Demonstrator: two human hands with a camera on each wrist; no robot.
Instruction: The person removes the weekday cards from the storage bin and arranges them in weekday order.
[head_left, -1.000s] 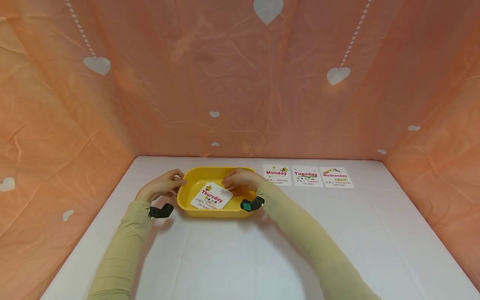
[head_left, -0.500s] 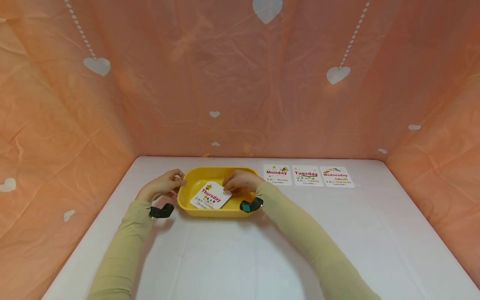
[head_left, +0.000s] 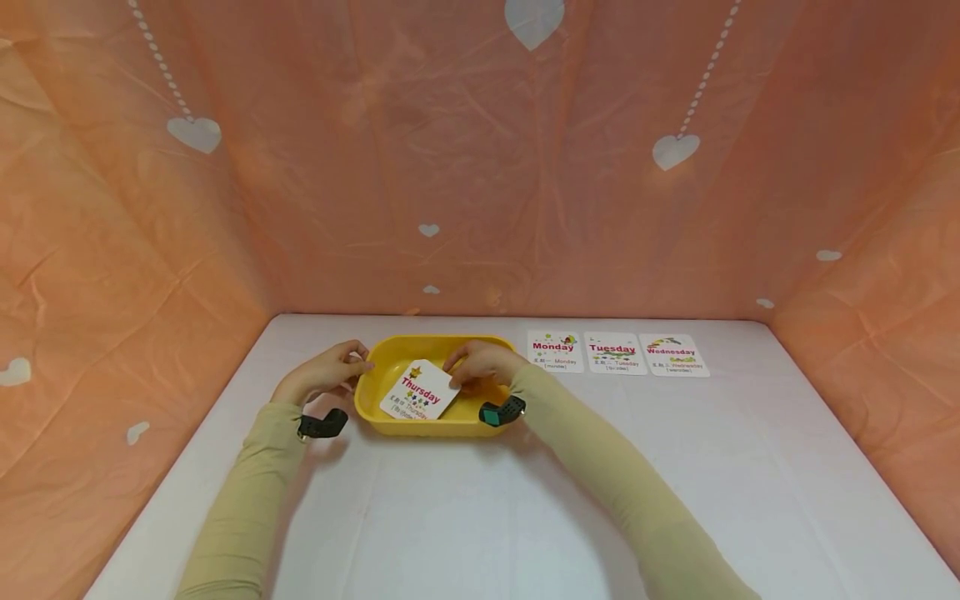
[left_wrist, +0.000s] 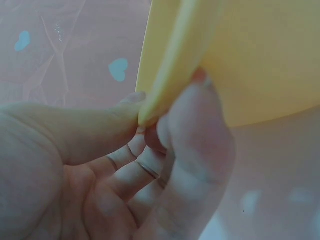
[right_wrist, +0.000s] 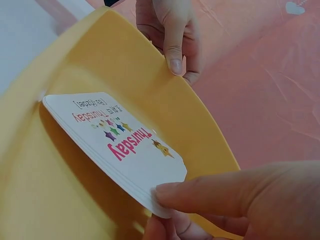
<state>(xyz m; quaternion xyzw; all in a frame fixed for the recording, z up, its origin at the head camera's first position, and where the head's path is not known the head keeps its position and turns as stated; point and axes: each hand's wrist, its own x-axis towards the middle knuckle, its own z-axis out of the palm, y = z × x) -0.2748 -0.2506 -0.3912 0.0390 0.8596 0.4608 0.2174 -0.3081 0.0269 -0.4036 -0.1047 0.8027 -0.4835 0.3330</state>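
Observation:
My left hand (head_left: 326, 372) pinches the left rim of a yellow plastic tray (head_left: 438, 427); in the left wrist view the thumb (left_wrist: 100, 131) lies on one side of the rim and the index finger on the other. Inside the tray, a white Thursday card (head_left: 422, 392) with stars tops a thin stack whose layered edges show in the right wrist view. My right hand (head_left: 483, 364) reaches over the tray and pinches a corner of that stack, thumb (right_wrist: 200, 192) on the printed face and fingers beneath. The stack is tilted, its held corner raised off the tray floor.
A Monday card (head_left: 555, 351), a Tuesday card (head_left: 615, 353) and a Wednesday card (head_left: 673, 355) lie face up in a row right of the tray. White cloth covers the table (head_left: 435, 517). An orange curtain (head_left: 480, 167) with hearts encloses the back and sides.
My right thumb has come onto the Thursday card's corner, and the stack's right side has lifted and shifted slightly left. The left hand keeps its hold on the tray rim.

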